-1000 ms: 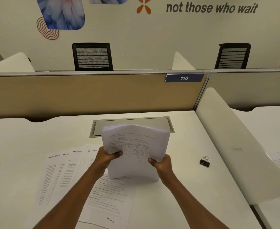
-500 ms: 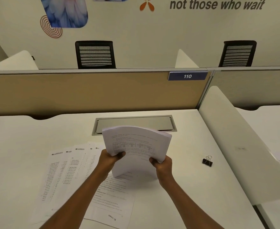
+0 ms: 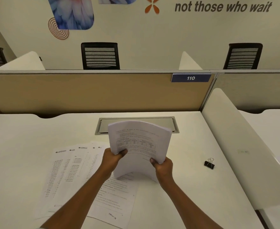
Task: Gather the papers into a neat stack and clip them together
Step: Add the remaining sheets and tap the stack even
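Gripping the paper stack (image 3: 139,146), both hands' fingers (image 3: 122,152) curl shut.

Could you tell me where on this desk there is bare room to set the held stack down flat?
The desk is bare at far left and along the back, left of the cable tray. A strip lies free between the right hand and the binder clip. The near-left middle is crowded with loose sheets.

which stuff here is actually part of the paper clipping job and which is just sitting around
Part of the job:
- held stack of papers, gripped by left hand and right hand
- loose sheets fanned on the desk
- binder clip

Just there:
- metal cable flap
- 110 sign
- chairs
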Available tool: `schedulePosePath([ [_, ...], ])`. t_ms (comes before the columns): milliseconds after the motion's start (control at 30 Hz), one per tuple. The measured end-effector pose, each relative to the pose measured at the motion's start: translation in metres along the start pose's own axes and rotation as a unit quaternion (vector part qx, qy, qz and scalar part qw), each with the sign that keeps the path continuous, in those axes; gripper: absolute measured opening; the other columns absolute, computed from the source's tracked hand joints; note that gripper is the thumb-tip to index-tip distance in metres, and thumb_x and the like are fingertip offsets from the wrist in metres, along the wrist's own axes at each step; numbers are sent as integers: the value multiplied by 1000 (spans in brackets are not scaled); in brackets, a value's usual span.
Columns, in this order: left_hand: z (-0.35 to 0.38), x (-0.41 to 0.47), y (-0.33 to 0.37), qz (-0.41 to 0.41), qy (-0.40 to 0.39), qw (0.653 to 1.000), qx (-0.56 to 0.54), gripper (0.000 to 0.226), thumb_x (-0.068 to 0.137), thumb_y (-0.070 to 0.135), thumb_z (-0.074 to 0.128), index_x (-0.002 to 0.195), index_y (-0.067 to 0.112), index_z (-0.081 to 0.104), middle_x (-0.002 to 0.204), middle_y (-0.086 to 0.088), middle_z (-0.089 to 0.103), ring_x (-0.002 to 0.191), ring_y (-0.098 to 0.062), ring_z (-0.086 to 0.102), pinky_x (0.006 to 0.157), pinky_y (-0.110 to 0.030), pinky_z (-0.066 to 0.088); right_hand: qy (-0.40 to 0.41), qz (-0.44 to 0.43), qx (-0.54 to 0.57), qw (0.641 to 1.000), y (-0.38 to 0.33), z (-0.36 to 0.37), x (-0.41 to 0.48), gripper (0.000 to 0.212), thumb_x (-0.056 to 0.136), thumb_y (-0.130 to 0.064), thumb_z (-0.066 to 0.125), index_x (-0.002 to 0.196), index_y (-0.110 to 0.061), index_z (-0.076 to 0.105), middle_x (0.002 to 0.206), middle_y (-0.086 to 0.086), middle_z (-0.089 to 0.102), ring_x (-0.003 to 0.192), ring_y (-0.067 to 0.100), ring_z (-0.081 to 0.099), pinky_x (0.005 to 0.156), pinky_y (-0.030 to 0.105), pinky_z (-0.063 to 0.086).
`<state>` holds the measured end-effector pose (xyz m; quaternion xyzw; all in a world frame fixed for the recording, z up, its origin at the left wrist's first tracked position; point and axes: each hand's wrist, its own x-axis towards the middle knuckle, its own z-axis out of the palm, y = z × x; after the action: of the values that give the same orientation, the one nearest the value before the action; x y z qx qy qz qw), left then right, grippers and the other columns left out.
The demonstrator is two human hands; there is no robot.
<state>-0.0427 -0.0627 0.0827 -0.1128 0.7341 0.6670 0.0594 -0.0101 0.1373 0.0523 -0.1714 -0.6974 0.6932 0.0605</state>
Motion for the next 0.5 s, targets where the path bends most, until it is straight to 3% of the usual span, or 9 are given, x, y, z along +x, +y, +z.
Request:
schedulePosePath([
  [200, 1, -5, 6, -3, 31, 999, 44, 23, 79, 27, 76, 99, 24, 65, 98, -1, 72, 83, -22, 71, 74, -41, 61, -16, -7, -72, 997, -8, -4, -5, 24, 82, -3, 69, 107, -2, 67, 95, 7, 69, 83, 25, 66, 58, 11, 54],
  [367, -6, -9, 7, -28, 41, 995, 87, 30, 78, 23, 77, 104, 18, 63, 98, 0, 68, 79, -18, 68, 68, -29, 58, -34, 34, -103, 994, -7, -4, -13, 27, 80, -4, 69, 107, -7, 67, 98, 6, 70, 85, 28, 70, 74, 36, 60],
  [500, -16, -9, -13, -87, 43, 988, 118, 35, 73, 20, 81, 105, 13, 66, 97, -2, 69, 87, -25, 69, 73, -32, 58, -54, 96, -120, 987, 9, 0, -22, 28, 77, -5, 70, 105, -10, 69, 97, 4, 73, 82, 23, 71, 76, 40, 61],
])
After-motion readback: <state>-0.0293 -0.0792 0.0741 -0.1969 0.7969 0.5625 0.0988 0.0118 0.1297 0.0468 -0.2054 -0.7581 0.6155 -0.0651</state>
